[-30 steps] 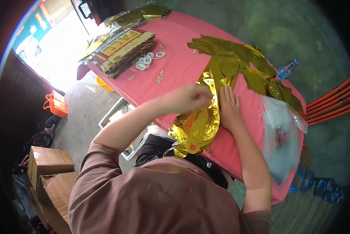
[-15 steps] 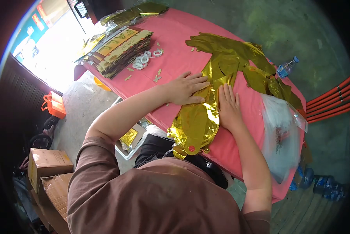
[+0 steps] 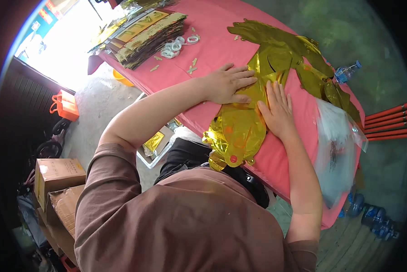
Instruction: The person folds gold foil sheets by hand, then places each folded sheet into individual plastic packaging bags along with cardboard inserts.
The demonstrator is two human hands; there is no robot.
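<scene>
Nearest you is the front of your brown fabric shirt [image 3: 180, 217]. Just beyond it, a thin, shiny gold foil shape [image 3: 244, 131] lies on the table covered in pink cloth [image 3: 214, 31], its crumpled near end reaching the table edge by your lap.

Your left hand [image 3: 230, 85] rests palm down with fingers spread, fingertips over the foil's left side. Your right hand [image 3: 278, 111] lies flattened along the foil's right side, its fingers pointing away from you. Neither is clenched or grasping anything.

The step in hand looks like pressing the foil flat. To do it well, keep both palms level and the pressure light and even, since such thin foil probably creases easily; stroking outward from the middle should suit it best. The near end, outside both hands, seems to need the most smoothing.

To your right lies a pile of milky clear plastic bags [image 3: 332, 149]. Farther off are small flat pale pieces [image 3: 192, 70], looped white rings [image 3: 171, 49] and a stack of brown-and-gold printed packs [image 3: 151, 38]. Across the table, more dark gold foil sheets [image 3: 313, 78] spread; where they meet yours is hard to tell.
</scene>
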